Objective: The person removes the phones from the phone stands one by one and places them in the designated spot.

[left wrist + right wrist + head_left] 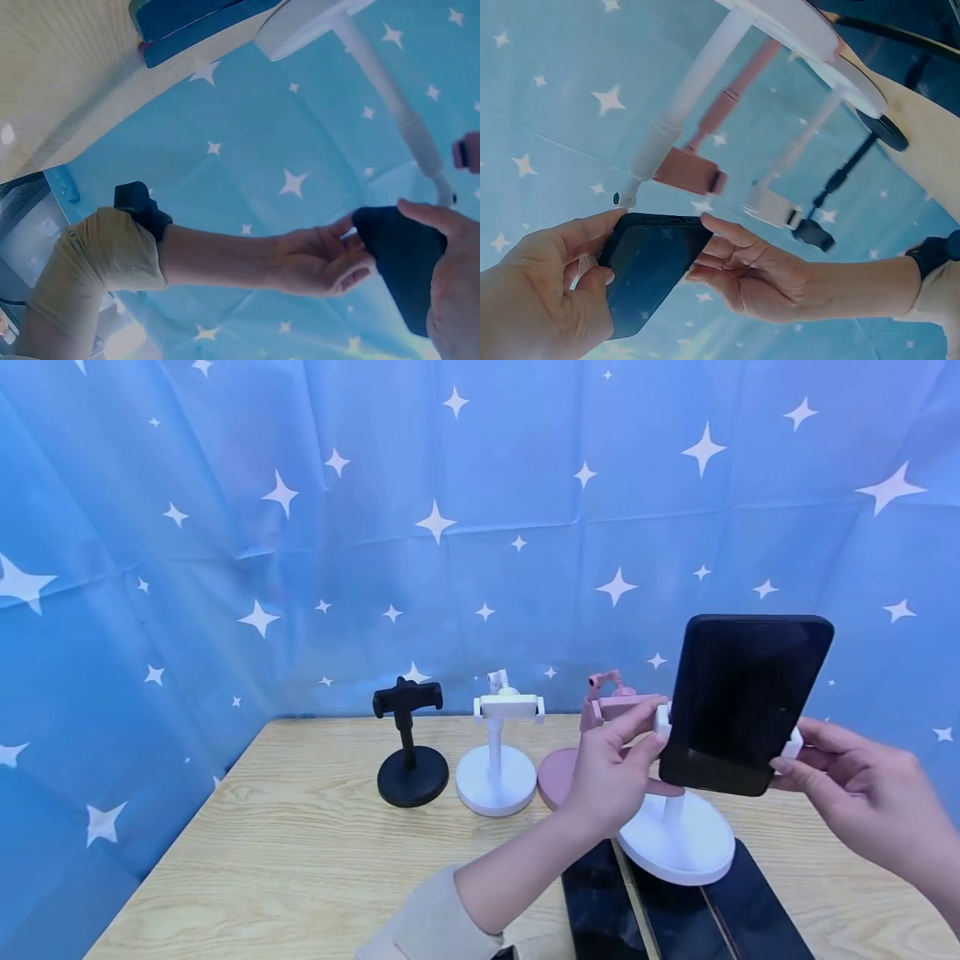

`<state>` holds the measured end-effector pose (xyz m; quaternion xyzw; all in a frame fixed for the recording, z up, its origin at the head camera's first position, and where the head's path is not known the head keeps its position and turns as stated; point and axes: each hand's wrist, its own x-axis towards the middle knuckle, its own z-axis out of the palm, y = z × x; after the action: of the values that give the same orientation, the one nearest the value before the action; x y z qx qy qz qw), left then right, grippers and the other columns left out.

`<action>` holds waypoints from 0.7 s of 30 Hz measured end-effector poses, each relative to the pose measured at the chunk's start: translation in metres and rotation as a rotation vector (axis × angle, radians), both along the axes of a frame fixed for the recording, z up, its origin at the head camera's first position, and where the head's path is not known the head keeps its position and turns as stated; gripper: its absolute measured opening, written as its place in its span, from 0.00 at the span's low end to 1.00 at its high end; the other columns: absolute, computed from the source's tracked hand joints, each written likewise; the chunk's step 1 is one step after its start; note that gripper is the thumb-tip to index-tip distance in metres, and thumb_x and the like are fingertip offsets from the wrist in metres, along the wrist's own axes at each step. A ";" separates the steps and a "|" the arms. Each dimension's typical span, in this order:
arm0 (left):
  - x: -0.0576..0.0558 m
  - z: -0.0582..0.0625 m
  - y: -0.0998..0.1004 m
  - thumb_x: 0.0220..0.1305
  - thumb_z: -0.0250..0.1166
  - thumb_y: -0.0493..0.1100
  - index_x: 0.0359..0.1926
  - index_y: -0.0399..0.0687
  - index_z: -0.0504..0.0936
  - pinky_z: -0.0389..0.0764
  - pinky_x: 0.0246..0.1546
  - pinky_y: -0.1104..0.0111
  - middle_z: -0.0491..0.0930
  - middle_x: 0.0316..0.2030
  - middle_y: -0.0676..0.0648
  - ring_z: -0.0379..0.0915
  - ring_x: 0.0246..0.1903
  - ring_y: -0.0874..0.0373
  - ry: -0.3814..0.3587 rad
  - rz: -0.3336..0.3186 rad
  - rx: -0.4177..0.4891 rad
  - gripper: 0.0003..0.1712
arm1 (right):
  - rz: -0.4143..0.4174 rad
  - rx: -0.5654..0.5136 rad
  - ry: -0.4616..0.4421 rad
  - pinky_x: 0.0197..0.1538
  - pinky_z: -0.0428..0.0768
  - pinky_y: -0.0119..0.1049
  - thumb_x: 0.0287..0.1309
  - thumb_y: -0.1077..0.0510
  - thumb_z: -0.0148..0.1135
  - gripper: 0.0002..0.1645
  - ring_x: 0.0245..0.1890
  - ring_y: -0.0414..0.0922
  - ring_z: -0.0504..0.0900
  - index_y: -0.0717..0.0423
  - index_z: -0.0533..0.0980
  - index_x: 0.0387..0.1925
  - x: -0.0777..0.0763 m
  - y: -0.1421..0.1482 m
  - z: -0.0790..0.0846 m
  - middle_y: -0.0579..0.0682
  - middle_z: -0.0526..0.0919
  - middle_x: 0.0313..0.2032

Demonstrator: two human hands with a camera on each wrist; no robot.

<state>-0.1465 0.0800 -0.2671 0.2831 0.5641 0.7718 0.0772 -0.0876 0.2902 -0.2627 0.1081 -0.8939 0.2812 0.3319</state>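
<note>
A black smartphone [746,706] sits upright, tilted slightly, in the holder of a white phone stand [678,839]. My left hand [611,772] pinches the stand's left white clamp arm [662,723] at the phone's edge. On the other side my right hand [870,789] grips the right clamp arm [792,743], its thumb near the phone's lower corner. Seen from below in the right wrist view, both hands flank the phone [656,270], and the stand's white pole [697,86] rises to the holder. The phone covers most of the holder in the head view.
Black glossy slabs with gold edges [603,893] lie under and before the white base. Left of it on the wooden table [285,843] stand a pink phone stand [557,777], another white phone stand [495,781] and a black one [412,777]. A blue starry curtain [375,568] hangs behind.
</note>
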 end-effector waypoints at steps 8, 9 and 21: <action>0.005 -0.001 -0.044 0.65 0.52 0.32 0.62 0.47 0.69 0.80 0.30 0.61 0.73 0.56 0.44 0.75 0.49 0.52 0.054 0.004 -0.003 0.25 | 0.296 -0.134 0.053 0.18 0.67 0.21 0.45 0.81 0.57 0.36 0.24 0.25 0.79 0.39 0.73 0.47 -0.009 -0.034 -0.004 0.30 0.79 0.32; 0.006 -0.001 -0.049 0.65 0.51 0.32 0.63 0.46 0.68 0.80 0.31 0.60 0.73 0.56 0.43 0.75 0.49 0.51 0.051 0.011 -0.009 0.24 | 0.321 -0.146 0.052 0.19 0.69 0.20 0.45 0.81 0.56 0.37 0.25 0.26 0.79 0.38 0.73 0.48 -0.010 -0.039 -0.005 0.30 0.79 0.33; 0.017 0.004 -0.109 0.65 0.51 0.32 0.60 0.42 0.70 0.80 0.33 0.57 0.72 0.56 0.41 0.77 0.46 0.46 0.033 0.094 -0.062 0.22 | 0.558 -0.196 0.071 0.19 0.70 0.21 0.47 0.80 0.56 0.31 0.26 0.31 0.79 0.53 0.74 0.51 -0.024 -0.093 -0.004 0.34 0.80 0.42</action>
<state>-0.1300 -0.0289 -0.2632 0.2665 0.6017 0.7518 0.0405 -0.1120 0.1977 -0.2667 0.3266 -0.7862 0.4426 0.2817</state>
